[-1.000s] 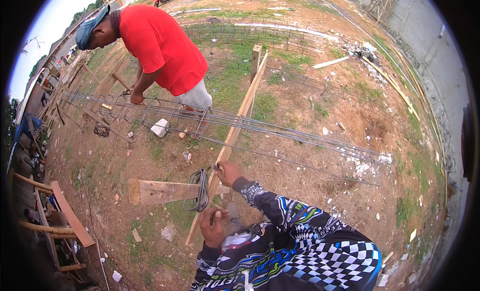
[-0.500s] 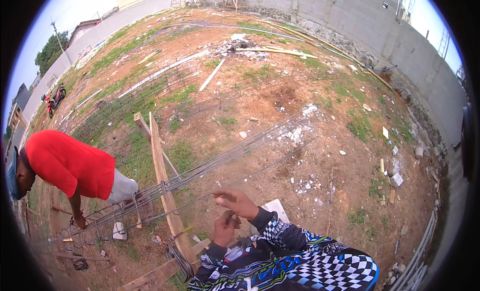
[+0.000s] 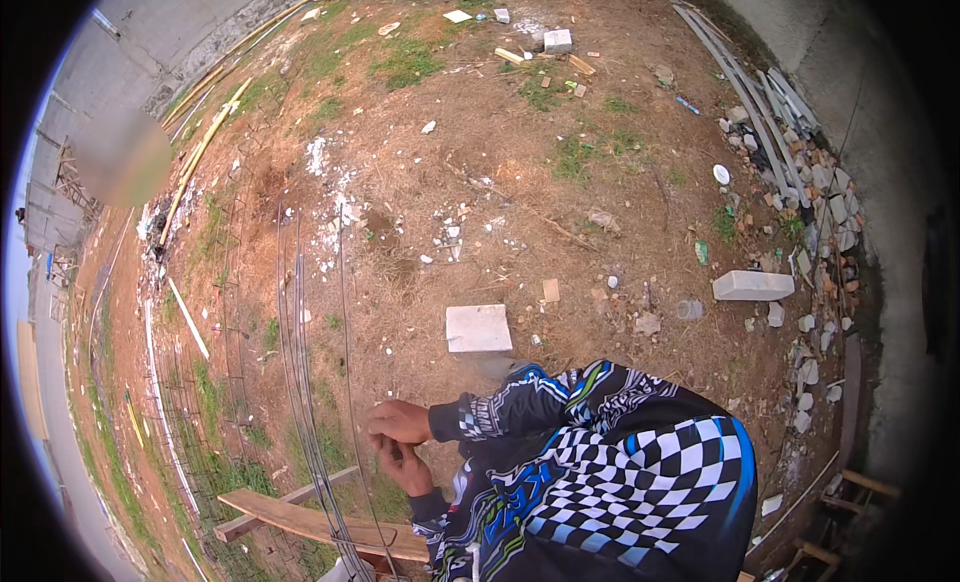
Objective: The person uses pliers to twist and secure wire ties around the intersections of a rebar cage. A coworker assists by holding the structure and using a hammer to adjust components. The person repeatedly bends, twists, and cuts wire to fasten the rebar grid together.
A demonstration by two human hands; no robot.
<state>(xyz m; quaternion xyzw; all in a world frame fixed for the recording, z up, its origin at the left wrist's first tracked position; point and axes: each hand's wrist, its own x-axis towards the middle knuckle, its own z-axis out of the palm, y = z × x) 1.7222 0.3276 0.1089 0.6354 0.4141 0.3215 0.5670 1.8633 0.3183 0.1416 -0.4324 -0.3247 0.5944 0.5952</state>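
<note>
Right hand shifted leftward, seemingly touching left hand.

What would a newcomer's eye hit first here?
Probably the black-and-white checkered shirt at lower centre-right, with the right hand and left hand close together just left of it. Next, likely the pale rectangular block near the picture's centre, then the long thin metal bars running up the picture left of the hands.
</note>
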